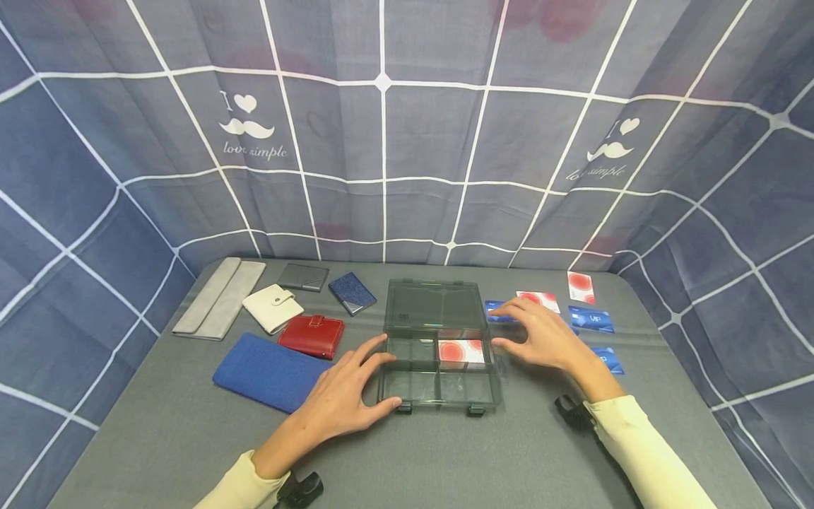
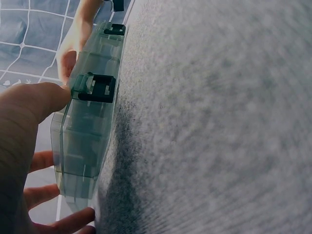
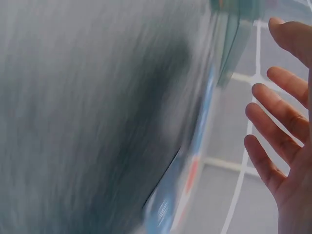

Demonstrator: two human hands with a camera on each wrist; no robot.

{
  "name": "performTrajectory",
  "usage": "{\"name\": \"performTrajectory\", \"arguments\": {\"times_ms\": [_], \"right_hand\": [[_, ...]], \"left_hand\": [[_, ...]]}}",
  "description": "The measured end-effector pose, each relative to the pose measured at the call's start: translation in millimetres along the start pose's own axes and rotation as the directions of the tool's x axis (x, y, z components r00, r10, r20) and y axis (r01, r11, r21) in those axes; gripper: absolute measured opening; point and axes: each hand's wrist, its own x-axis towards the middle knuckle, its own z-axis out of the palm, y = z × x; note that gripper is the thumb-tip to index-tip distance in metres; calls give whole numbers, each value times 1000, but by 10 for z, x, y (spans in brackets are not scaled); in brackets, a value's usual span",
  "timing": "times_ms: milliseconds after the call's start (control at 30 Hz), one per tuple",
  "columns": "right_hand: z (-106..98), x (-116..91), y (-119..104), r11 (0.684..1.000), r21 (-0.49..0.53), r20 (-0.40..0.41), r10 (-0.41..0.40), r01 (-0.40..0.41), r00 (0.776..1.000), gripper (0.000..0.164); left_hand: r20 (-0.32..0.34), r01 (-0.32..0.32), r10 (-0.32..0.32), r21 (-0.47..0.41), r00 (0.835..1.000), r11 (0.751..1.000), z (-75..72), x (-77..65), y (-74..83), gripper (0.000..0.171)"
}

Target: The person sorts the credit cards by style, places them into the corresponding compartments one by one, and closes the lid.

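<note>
A translucent grey-green compartment box (image 1: 407,389) sits mid-table, its lid (image 1: 435,302) tipped back on the far side. One red-and-white card (image 1: 461,351) lies in a right-hand compartment. My left hand (image 1: 343,389) spreads round the box's near left corner, thumb by a dark latch (image 2: 97,88) and fingers along the left side. Just right of the box hovers my right hand (image 1: 540,336), fingers apart and holding nothing. It partly covers a blue card (image 1: 499,311) and is near another red-and-white card (image 1: 539,300).
On the left lie a blue wallet (image 1: 273,371), a red wallet (image 1: 311,336), a cream wallet (image 1: 272,308), a grey folded wallet (image 1: 219,300) and two small card holders (image 1: 352,292). More cards (image 1: 591,319) lie at right. A tiled-pattern curtain (image 1: 432,134) surrounds the table.
</note>
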Motion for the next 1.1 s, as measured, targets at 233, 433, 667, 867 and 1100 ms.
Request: {"name": "performTrajectory", "arguments": {"times_ms": [233,433,667,867,1100], "right_hand": [[-13,-107,491,993,7,5,115,-115,993,54],[-56,-156,854,987,20,26,157,-157,987,51],[-86,-144,1105,987,33,33,159,-160,987,47],[-96,-129,1236,983,48,68,172,-176,983,49],[-126,-158,1321,979,62,85,189,-194,978,48]], "left_hand": [[1,3,-3,3,1000,1000,-2,-11,-7,67],[2,4,-4,3,1000,1000,-6,-16,-15,66],[4,-4,4,-4,1000,1000,-11,2,-22,67],[10,-1,1,-6,1000,1000,-13,5,-20,67],[5,-1,1,-6,1000,1000,-14,4,-17,66]]}}
